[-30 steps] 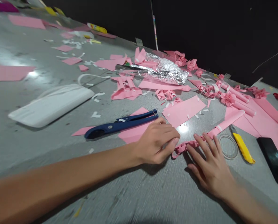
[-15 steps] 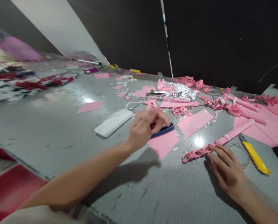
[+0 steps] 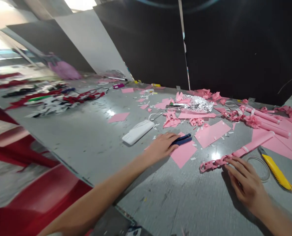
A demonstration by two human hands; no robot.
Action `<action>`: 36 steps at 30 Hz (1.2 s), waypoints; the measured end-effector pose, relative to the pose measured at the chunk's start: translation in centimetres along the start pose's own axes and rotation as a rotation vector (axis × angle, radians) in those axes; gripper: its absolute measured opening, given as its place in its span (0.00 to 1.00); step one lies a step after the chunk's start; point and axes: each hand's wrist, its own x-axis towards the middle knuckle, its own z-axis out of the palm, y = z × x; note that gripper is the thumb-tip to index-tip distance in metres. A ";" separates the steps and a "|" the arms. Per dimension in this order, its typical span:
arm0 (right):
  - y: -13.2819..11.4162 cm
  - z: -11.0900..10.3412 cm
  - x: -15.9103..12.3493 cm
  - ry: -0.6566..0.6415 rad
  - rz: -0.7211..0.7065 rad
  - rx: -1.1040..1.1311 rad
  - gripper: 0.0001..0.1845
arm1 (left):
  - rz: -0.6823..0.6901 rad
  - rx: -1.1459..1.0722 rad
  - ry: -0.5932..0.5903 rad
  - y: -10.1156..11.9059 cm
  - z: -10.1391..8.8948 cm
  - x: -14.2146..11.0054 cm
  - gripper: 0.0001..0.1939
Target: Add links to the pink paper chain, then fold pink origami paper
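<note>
My left hand [image 3: 162,146] reaches over the grey table, its fingers and thumb closed around the near end of a dark blue stapler [image 3: 184,139]. The stapler lies over a square of pink paper [image 3: 184,155]. On the right, my right hand [image 3: 247,188] has its fingers stretched out, the tips touching a twisted pink paper chain [image 3: 213,164]. The chain runs into a rolled pink paper tube [image 3: 257,143]. Beside this hand are a coil of thin wire [image 3: 266,168] and a yellow box cutter [image 3: 278,172].
A white power bank [image 3: 138,132] with a cable lies left of the stapler. Crumpled foil [image 3: 200,104], paper flowers [image 3: 252,121] and pink scraps spread along the black wall [image 3: 234,49]. Red and black-white strips [image 3: 55,101] lie far left; red chairs [image 3: 45,193] stand below the table edge.
My left hand has come down from above the stapler and taken hold of its end. My right hand has stayed at the paper chain. The view has swung left and up.
</note>
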 end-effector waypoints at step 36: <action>0.5 0.0 -0.2 -0.004 -0.025 0.015 0.21 | -0.287 -0.256 -0.311 5.2 -3.1 -6.4 0.46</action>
